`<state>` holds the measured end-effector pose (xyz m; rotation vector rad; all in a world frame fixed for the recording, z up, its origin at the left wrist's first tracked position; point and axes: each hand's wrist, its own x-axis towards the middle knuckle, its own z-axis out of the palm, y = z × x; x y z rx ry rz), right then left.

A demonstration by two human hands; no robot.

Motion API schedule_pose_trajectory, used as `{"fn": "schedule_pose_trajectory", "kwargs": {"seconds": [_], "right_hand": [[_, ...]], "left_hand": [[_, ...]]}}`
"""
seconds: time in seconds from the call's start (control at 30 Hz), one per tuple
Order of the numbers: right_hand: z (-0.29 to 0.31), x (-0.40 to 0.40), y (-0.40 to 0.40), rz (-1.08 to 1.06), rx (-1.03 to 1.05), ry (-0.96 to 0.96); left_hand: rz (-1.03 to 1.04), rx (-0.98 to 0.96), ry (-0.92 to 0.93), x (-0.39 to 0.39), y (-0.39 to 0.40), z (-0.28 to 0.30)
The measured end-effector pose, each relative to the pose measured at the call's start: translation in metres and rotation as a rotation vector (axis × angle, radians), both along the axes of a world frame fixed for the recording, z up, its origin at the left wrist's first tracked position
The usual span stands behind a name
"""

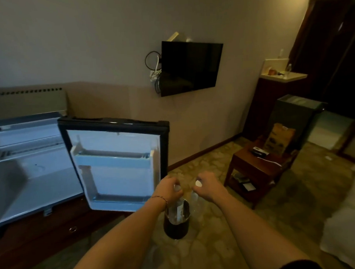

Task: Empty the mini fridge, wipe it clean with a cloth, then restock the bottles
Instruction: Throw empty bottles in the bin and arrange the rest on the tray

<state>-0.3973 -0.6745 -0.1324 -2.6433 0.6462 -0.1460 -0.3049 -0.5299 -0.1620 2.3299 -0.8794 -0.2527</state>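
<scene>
so the fridge (pixel 31 171) stands open and looks bare inside, door shelf (pixel 112 158) too. the left hand (pixel 167 188) grips a dark bottle (pixel 176 221) by its neck, the right hand (pixel 207 186) pinches a clear bottle (pixel 195 200) at the cap, both over the carpet. whether wiping is done, i cannot tell.

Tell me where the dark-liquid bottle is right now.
In the head view the dark-liquid bottle hangs low at centre, held by its neck in the left hand, just right of the open fridge door and beside the clear bottle.
</scene>
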Motion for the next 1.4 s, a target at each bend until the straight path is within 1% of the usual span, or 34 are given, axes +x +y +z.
{"fn": "schedule_pose_trajectory", "kwargs": {"seconds": [0.17, 0.37, 0.53, 0.73, 0.87, 1.0, 1.1, 1.17, 1.3, 1.4], "right_hand": [[-0.008, 0.001, -0.087, -0.021, 0.015, -0.021], [-0.026, 0.022, -0.169, -0.022, 0.045, 0.000], [-0.041, 0.082, -0.217, 0.013, 0.043, 0.045], [-0.056, 0.167, -0.269, 0.113, 0.022, 0.106], [-0.070, 0.223, -0.297, 0.165, 0.050, 0.090], [-0.099, 0.261, -0.312, 0.279, 0.077, 0.103], [-0.126, 0.292, -0.321, 0.346, 0.084, 0.168], [-0.148, 0.313, -0.324, 0.430, 0.069, 0.209], [-0.202, 0.356, -0.326, 0.610, 0.004, 0.294], [-0.252, 0.382, -0.325, 0.686, 0.015, 0.324]], "left_hand": [[0.018, 0.012, 0.004, 0.007, -0.080, -0.006], [0.065, 0.027, 0.022, 0.042, -0.155, -0.022], [0.085, 0.087, -0.010, 0.093, -0.210, -0.039], [0.131, 0.083, 0.019, 0.165, -0.269, -0.059], [0.201, 0.073, 0.057, 0.204, -0.291, -0.072], [0.280, 0.104, 0.128, 0.225, -0.296, -0.096], [0.369, 0.136, 0.186, 0.238, -0.296, -0.122], [0.446, 0.157, 0.228, 0.244, -0.298, -0.142], [0.582, 0.177, 0.290, 0.254, -0.305, -0.191], [0.663, 0.172, 0.304, 0.262, -0.311, -0.238]]}}
